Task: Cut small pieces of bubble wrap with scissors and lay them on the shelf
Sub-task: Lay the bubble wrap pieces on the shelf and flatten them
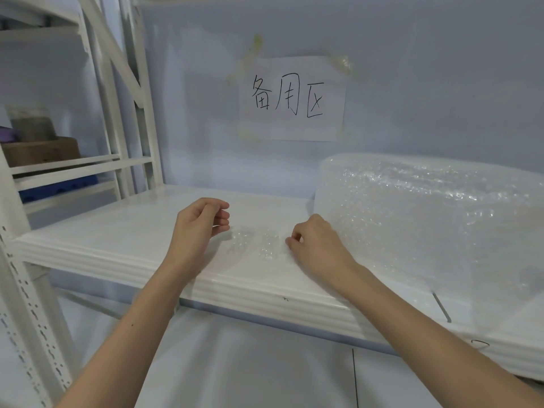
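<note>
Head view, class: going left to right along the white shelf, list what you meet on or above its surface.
Left hand → first small bubble wrap piece → second small bubble wrap piece → right hand → large bubble wrap roll, all on or over the shelf.

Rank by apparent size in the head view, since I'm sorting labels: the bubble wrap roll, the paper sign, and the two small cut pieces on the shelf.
1. bubble wrap roll, though it lies nearer the camera
2. paper sign
3. left cut piece and right cut piece: alike, unranked
</note>
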